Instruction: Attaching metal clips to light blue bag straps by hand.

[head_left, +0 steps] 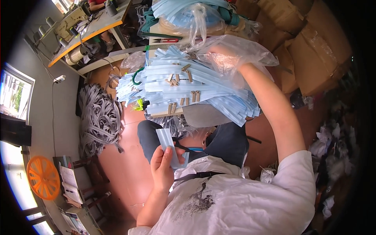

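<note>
My left hand (164, 162) is closed around a light blue zipper strip (166, 138), its thumb pressed across the front, above my lap. My right arm stretches forward over the work surface. Seen through a clear plastic bag (250, 51), my right hand (224, 58) is blurred, and its fingers cannot be made out. Just left of it, a thick pile of light blue zippers (164, 76) spreads over the table, with several metal zipper pulls (189, 76) lying on top.
Behind the pile sits a bagged blue bundle (196, 15) near red-handled scissors (166, 40). Cardboard boxes (309, 55) stand at the right. Grey strips (98, 117) are heaped on the floor at left, near an orange wheel (43, 178). A sewing table (94, 31) stands far left.
</note>
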Demonstrator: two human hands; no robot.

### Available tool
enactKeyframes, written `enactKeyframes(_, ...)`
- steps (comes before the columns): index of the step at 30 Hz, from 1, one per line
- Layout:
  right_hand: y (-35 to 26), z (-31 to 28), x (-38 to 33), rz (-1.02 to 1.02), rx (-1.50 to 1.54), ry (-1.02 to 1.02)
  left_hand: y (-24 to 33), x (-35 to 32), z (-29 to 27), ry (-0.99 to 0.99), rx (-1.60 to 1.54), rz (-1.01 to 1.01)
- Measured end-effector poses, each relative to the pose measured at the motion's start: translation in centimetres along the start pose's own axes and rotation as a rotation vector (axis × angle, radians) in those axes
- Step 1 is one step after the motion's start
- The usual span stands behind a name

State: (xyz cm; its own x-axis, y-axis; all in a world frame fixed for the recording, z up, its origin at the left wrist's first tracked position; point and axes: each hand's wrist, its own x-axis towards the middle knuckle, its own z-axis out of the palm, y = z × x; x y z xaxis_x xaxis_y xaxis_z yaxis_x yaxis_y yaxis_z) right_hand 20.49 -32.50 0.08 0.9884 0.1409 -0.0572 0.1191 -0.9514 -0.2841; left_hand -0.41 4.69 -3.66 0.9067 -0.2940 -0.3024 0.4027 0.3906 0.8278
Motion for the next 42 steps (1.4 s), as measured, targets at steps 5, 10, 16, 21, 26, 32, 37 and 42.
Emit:
enactKeyframes(5, 1.6, 0.7, 0.1, -0.002, 0.294, 0.165, 0.0, 0.2, -0.2, -0.008, -0.009, -0.013)
enactKeyframes(10, 0.8, 0.4, -0.3, -0.089, 0.091, 0.171, -0.1, -0.1, -0.8, -0.004, -0.013, -0.005)
enactKeyframes(16, 3.0, 1.3, -3.4, -0.244, 0.16, 0.252, 0.1, -0.3, -1.2, 0.0, -0.024, -0.002)
enactKeyframes(21, 2.1, -2.1, -7.5, -0.033, 0.028, 0.137, -0.1, -0.4, -1.3, -0.023, -0.024, -0.009)
enactKeyframes(26, 0.2, -4.4, -14.3, 0.177, 0.141, 0.164, -0.3, -0.5, -1.1, -0.023, -0.009, -0.02)
enactKeyframes(32, 0.6, 0.7, -21.0, 0.337, 0.721, 0.292, -1.4, -0.6, -0.8, -0.067, 0.07, -0.023)
enactKeyframes(37, -0.8, 2.8, -22.5, 0.368, 0.948, 0.274, -2.0, -0.8, 0.1, -0.091, 0.126, -0.065)
enactKeyframes(42, -2.3, 5.8, -25.4, 0.33, 1.52, 0.25, -2.6, -0.9, 0.9, -0.105, 0.125, -0.073)
